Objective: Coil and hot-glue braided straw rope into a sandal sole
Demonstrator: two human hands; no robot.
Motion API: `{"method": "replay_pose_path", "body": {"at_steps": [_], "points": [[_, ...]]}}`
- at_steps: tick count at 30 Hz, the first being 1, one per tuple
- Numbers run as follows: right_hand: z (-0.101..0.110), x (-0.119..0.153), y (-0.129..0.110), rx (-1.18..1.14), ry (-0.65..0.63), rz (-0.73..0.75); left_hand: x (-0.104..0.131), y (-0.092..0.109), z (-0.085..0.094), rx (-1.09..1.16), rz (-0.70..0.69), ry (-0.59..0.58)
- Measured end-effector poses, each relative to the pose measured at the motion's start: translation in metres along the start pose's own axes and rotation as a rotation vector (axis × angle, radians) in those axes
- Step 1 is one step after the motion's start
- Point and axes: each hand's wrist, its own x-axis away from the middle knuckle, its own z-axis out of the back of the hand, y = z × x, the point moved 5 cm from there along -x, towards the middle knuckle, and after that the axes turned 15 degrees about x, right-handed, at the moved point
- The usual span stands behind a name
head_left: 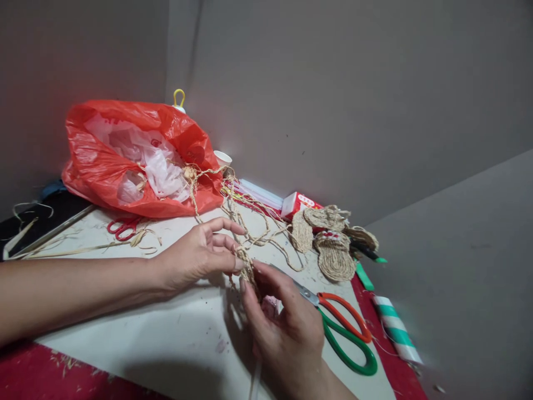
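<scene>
Between my two hands is a small braided straw piece (246, 265), mostly covered by fingers. My left hand (204, 250) pinches its upper left side with thumb and fingers. From below right, my right hand (287, 322) grips its lower end between thumb and index finger; something pinkish shows inside the curled palm. A twisted straw cord (266, 239) runs from the piece in loose loops over the table towards the red bag. Scissors (345, 333) with one orange and one green handle lie just beyond my right hand, their blades partly hidden by it.
A red plastic bag (141, 205) with white plastic inside stands back left. Red-handled scissors (122, 229) lie before it. Finished-looking woven straw pieces (336, 261) are piled at the right, by a red and white box (296, 204). A green-and-white striped roll (397, 330) lies at the right edge.
</scene>
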Motion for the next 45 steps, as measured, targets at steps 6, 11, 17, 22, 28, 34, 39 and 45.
{"method": "replay_pose_path", "body": {"at_steps": [6,11,17,22,28,34,39,45], "points": [[0.008,0.001,0.010,0.059,0.012,-0.083,0.002,0.005,-0.004,-0.046,-0.019,-0.021],[0.010,0.005,0.011,0.068,-0.011,-0.077,0.002,0.009,-0.003,-0.094,-0.068,0.021],[0.008,0.008,0.006,0.031,-0.009,-0.043,0.002,0.007,-0.002,-0.116,-0.048,0.036],[0.007,0.010,0.007,0.044,-0.006,-0.019,0.003,0.007,-0.004,-0.111,-0.040,0.022],[0.007,0.013,0.008,0.028,-0.017,-0.035,0.003,0.015,-0.004,-0.225,-0.052,0.066],[0.005,0.014,0.006,-0.010,-0.069,-0.023,0.001,0.014,-0.004,-0.280,-0.024,0.047],[0.006,0.012,0.003,-0.001,-0.019,0.051,0.001,0.012,-0.004,-0.301,0.010,0.058],[0.005,0.014,0.002,0.029,-0.040,0.055,0.002,0.011,-0.004,-0.292,0.023,0.079]]}}
